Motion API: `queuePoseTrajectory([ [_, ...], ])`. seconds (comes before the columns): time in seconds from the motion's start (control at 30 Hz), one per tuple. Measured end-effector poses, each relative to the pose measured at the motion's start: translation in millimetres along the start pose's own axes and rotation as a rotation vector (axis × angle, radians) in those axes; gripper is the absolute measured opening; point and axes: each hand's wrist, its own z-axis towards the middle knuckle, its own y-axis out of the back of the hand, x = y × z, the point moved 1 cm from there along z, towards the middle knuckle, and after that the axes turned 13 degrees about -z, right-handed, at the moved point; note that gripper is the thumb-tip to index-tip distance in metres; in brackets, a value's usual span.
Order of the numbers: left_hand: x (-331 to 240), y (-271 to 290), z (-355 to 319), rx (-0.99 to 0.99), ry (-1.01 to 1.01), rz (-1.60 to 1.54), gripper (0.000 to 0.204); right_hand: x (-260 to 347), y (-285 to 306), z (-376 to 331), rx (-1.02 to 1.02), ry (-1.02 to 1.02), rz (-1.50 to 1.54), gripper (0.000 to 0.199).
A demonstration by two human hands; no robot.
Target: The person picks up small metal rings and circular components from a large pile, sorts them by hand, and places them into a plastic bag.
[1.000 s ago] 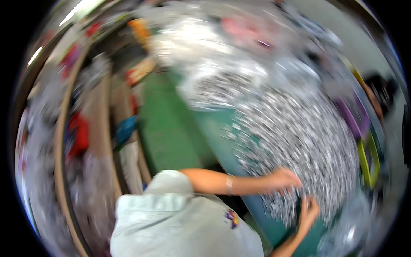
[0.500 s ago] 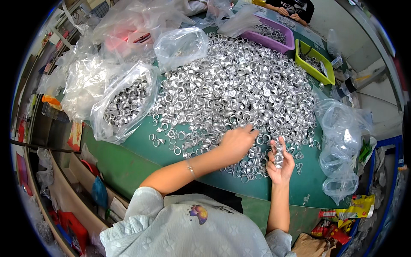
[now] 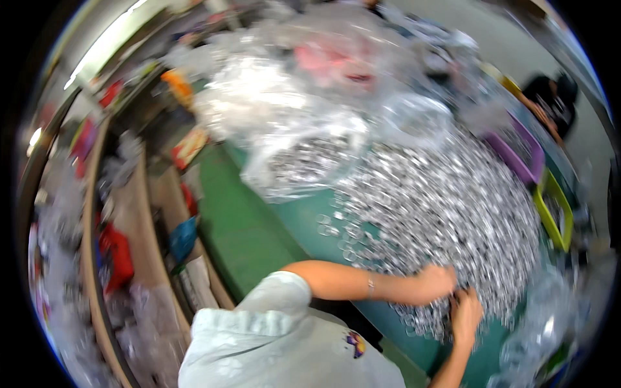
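A broad heap of silvery metal rings (image 3: 446, 200) covers the table, blurred by motion. My left hand (image 3: 436, 284) is low over the near side of the heap, its fingers curled. Whatever lies between those fingertips is hidden. Just beside it, nearly touching, my right hand (image 3: 466, 314) is raised with bent fingers. It held several rings half a second ago; the blur now hides most of what is in its grasp. More rings fill an open clear plastic bag (image 3: 259, 174) at the heap's left.
Another clear bag (image 3: 414, 123) lies behind the heap. A purple basket (image 3: 532, 161) and a yellow-green basket (image 3: 550, 213) stand at the right, with crumpled plastic (image 3: 540, 323) nearer me. A person (image 3: 550, 103) sits far right. Shelving (image 3: 132, 258) stands at the left.
The whole view has swung left, so the table appears shifted right and turned. My right hand has turned its palm away and come closer to my left hand at the heap.
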Motion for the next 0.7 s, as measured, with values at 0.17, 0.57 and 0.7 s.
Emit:
queuePoseTrajectory([
  [0.17,11,-11,-2,-0.010,-0.100,-0.055,0.021,0,-9,7,-0.011,0.091,0.029,0.014],
  [0.57,-7,-32,-34,0.450,0.733,-2.392,0.029,1,-10,-33,-0.207,-0.689,2.024,0.032],
  [0.7,-25,-41,-69,0.150,0.633,-2.643,0.028,49,0,-40,-0.298,-0.637,1.373,0.049],
])
